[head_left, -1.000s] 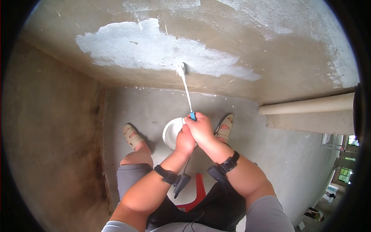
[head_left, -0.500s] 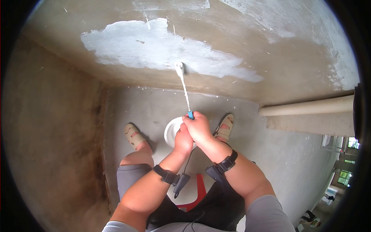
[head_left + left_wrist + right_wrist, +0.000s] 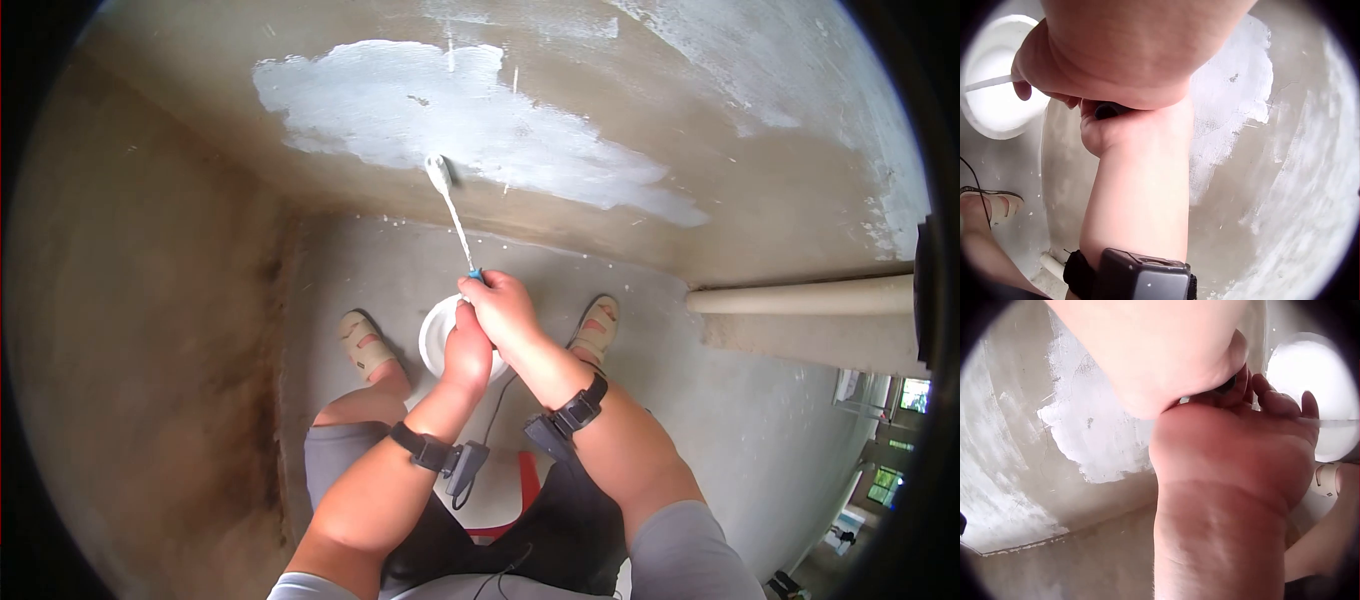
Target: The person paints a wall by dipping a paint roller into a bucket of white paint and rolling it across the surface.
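Both my hands are stacked on the blue handle [image 3: 476,274] of a long-necked paint roller in the head view. My right hand [image 3: 506,308] grips the upper handle, and my left hand [image 3: 468,346] holds it just below, overlapping the right. The roller's thin, paint-coated rod reaches forward to its white roller head [image 3: 437,174], which is at the wall along the lower edge of a white paint patch [image 3: 400,100]. Beneath the hands stands a white bucket [image 3: 434,334], partly covered by them. Palms and fingers hide most of the handle in both wrist views.
A bare brown wall [image 3: 170,300] rises on the left. A pale pipe [image 3: 810,297] runs along the wall base at right. Two sandalled feet stand either side of the bucket, one sandal [image 3: 365,341] at left. Part of a red stool [image 3: 528,480] shows between the legs.
The roller head has moved left along the lower edge of the paint patch, and both hands have shifted slightly left with the handle. The view has turned a little, moving the wall patch rightward.
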